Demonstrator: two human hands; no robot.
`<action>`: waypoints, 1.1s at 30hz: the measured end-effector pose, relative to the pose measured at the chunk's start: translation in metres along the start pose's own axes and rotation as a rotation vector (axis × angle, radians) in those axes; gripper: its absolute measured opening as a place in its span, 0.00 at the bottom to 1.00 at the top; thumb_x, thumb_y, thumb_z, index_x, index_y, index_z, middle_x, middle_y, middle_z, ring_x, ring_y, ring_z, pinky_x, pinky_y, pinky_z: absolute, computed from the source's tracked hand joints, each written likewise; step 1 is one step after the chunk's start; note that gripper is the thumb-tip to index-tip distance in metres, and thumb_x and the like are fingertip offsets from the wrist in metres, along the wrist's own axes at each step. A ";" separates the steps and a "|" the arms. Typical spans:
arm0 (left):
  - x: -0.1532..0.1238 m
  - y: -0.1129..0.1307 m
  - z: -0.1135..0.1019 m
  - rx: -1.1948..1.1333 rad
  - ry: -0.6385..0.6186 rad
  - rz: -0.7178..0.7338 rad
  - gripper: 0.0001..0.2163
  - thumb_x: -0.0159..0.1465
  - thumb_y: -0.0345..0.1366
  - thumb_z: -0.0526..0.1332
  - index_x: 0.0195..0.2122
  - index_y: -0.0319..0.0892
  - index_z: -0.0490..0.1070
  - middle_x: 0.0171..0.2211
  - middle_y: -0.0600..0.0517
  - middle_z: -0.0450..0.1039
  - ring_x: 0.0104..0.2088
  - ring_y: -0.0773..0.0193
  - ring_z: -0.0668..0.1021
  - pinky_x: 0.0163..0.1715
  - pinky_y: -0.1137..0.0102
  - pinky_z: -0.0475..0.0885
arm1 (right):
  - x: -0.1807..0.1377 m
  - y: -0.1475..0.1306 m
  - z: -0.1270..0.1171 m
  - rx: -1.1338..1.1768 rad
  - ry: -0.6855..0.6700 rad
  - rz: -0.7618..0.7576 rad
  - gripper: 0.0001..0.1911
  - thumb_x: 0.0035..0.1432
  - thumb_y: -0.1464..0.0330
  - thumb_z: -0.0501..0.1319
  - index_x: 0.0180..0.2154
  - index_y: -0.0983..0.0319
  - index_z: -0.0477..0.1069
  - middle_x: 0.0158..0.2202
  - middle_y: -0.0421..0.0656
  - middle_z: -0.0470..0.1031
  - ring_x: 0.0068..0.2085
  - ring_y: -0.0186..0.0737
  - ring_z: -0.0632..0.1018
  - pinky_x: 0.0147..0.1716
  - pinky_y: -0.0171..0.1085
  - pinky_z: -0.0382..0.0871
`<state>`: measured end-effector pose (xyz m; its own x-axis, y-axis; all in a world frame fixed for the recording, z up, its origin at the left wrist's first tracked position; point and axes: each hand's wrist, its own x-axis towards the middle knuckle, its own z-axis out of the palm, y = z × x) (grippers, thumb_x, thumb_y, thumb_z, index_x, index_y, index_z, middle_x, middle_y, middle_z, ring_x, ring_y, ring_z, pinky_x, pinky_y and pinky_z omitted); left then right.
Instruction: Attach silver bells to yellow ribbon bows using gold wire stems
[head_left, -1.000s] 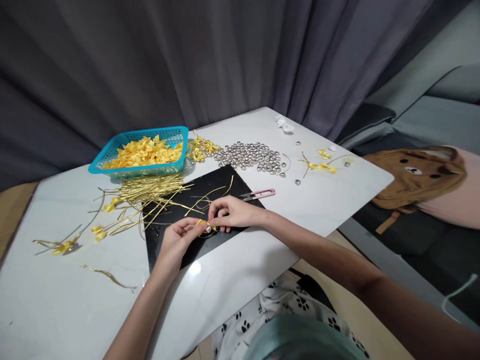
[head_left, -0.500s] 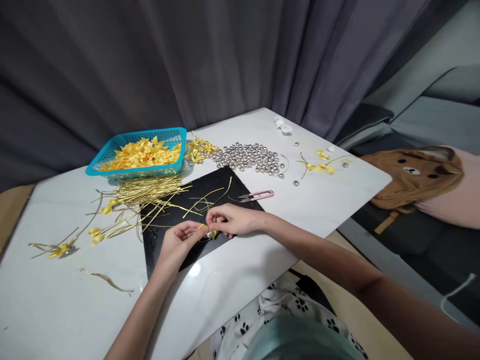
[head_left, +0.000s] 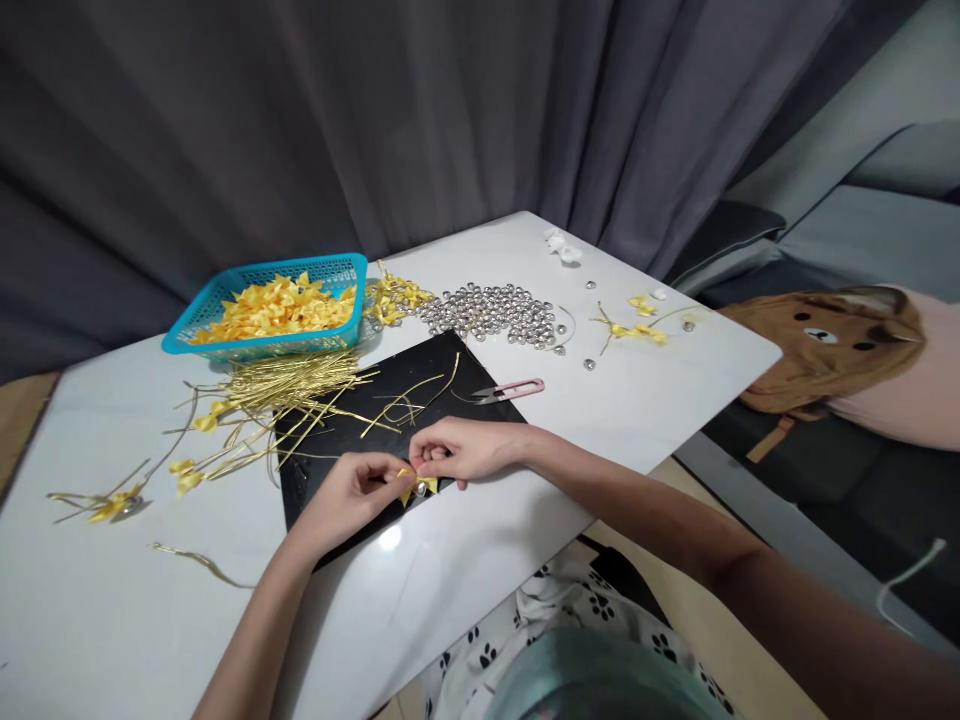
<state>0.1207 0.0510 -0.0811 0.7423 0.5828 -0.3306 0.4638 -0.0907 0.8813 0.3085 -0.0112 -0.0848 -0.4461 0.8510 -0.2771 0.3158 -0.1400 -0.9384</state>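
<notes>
The left hand (head_left: 351, 496) and right hand (head_left: 469, 447) pinch one yellow bow (head_left: 431, 485) with one silver bead (head_left: 421, 490). Beyond lie one snipper (head_left: 517, 389) and one basket (head_left: 262, 349).

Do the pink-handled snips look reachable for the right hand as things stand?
Probably yes: the snips lie just beyond the right hand, with nothing visibly blocking the handle, though its fingertips are busy at the yellow bow.
</notes>
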 end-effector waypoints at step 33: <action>0.000 -0.004 0.004 0.010 0.108 0.022 0.14 0.51 0.47 0.64 0.24 0.40 0.76 0.21 0.52 0.74 0.23 0.65 0.70 0.25 0.71 0.64 | -0.003 0.010 0.000 -0.170 0.196 -0.283 0.04 0.54 0.76 0.60 0.31 0.66 0.73 0.25 0.38 0.70 0.24 0.26 0.63 0.24 0.27 0.57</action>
<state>0.1204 0.0482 -0.0860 0.6961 0.6644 -0.2721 0.4531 -0.1126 0.8843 0.3126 -0.0150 -0.0932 -0.3723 0.9269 0.0485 0.3450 0.1867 -0.9199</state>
